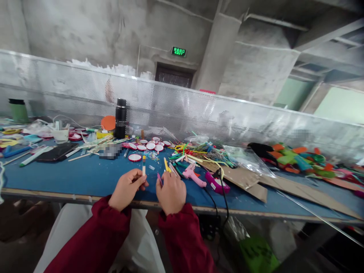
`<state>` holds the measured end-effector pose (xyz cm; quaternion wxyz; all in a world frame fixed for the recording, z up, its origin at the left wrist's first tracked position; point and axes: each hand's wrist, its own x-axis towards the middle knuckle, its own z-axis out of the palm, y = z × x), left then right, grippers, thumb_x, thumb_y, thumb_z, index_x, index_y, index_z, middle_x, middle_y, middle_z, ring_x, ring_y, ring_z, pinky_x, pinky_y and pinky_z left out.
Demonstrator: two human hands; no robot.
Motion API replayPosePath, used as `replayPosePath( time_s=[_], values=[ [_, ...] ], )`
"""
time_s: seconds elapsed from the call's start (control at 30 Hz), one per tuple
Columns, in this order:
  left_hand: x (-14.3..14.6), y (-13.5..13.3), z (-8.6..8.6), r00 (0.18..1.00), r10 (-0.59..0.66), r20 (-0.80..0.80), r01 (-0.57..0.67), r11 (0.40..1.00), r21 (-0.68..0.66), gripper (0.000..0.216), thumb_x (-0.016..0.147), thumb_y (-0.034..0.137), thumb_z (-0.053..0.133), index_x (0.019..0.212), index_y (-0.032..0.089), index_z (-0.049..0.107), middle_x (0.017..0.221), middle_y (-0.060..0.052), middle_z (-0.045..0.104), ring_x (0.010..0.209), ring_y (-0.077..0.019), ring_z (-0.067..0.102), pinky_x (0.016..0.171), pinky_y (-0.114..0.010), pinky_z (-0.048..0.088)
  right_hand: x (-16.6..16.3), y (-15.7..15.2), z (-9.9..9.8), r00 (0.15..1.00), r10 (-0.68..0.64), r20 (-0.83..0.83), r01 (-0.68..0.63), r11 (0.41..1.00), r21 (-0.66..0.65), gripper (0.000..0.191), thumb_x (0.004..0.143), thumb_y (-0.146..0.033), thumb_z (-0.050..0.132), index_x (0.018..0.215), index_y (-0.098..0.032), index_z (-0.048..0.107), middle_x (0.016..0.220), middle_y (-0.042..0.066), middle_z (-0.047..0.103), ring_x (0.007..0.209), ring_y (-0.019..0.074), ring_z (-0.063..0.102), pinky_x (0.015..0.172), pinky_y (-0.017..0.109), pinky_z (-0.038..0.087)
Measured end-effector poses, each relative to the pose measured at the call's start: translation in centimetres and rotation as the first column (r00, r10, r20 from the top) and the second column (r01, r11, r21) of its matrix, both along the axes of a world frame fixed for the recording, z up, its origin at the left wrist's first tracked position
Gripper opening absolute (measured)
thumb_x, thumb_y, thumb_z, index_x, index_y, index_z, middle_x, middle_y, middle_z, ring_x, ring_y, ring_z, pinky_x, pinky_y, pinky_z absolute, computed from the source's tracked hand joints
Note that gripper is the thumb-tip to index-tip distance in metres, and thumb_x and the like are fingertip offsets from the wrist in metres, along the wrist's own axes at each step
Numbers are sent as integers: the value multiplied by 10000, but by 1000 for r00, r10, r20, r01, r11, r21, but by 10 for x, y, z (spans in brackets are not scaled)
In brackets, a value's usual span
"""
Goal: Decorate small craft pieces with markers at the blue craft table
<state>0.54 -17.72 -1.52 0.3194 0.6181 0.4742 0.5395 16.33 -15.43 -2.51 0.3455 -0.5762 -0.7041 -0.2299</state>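
Observation:
My left hand (127, 187) is closed, pinching a small flat craft stick (143, 165) upright between thumb and fingers. The stick is pale below and coloured yellow and orange-brown at its top. Beside it, my right hand (171, 192) is curled, with a slim purple pen (160, 179) showing between thumb and forefinger; its lower part is hidden by the hand. Just beyond the right fingers lie a yellow marker (166, 164) and several pale ones. A round white lid with a red rim (134, 157) rests past my left hand.
A pink glue gun (193, 176) and a purple box (217, 182) with black cables lie right of my hands. More red-rimmed lids (150, 145), a black bottle (120, 118), a phone (57, 152), pipe cleaners (218, 153) and cardboard (227, 172) cover the blue table (93, 178).

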Motion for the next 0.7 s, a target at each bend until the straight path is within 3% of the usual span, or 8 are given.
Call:
replayPosePath(
  time_s=[0.13, 0.27, 0.37, 0.47, 0.6, 0.7],
  values=[
    [1, 0, -1, 999, -16, 40, 15, 1000, 23, 273, 842, 435, 535, 771, 174, 576, 724, -27, 695, 606, -126, 595, 582, -235, 428, 12, -12, 27, 999, 54, 5, -54, 996, 70, 141, 859, -319, 560, 830, -185, 593, 833, 66, 621, 759, 181, 559, 674, 306, 330],
    [1, 1, -3, 991, -6, 137, 5, 1000, 11, 293, 837, 461, 543, 828, 170, 572, 758, -34, 693, 614, -121, 590, 564, -227, 403, 10, -9, 83, 991, 123, 59, -126, 990, 59, 179, 884, -289, 526, 768, -193, 623, 763, 51, 636, 756, 177, 558, 698, 308, 322],
    [0, 1, -3, 973, 13, 230, -10, 1000, -14, 321, 812, 488, 568, 835, 169, 563, 760, -37, 691, 610, -122, 589, 552, -224, 393, -12, 23, 130, 958, 258, 126, -261, 965, 8, 212, 902, -313, 499, 820, -213, 667, 815, 37, 679, 787, 173, 572, 747, 315, 333],
    [-2, 1, -1, 950, 14, 311, -5, 1000, -29, 324, 800, 493, 583, 825, 172, 545, 746, -32, 685, 590, -116, 572, 543, -221, 384, -46, 81, 161, 898, 389, 205, -360, 918, -165, 203, 889, -317, 514, 839, -242, 695, 825, 4, 699, 795, 156, 584, 773, 302, 348],
    [-2, 1, 1, 918, 5, 395, 20, 998, -60, 302, 813, 475, 581, 820, 177, 531, 717, -20, 665, 546, -101, 533, 524, -220, 364, -96, 164, 164, 875, 455, 164, -389, 863, -322, 138, 843, -301, 590, 834, -239, 714, 867, -8, 712, 840, 139, 597, 807, 279, 366],
    [-2, 2, -1, 890, -24, 456, 66, 995, -76, 297, 829, 471, 576, 795, 182, 517, 710, -22, 654, 534, -94, 520, 510, -218, 345, -135, 205, 154, 882, 469, -53, -453, 811, -370, 68, 750, -247, 713, 738, -180, 707, 814, 0, 710, 832, 126, 603, 825, 260, 391]
  ],
)
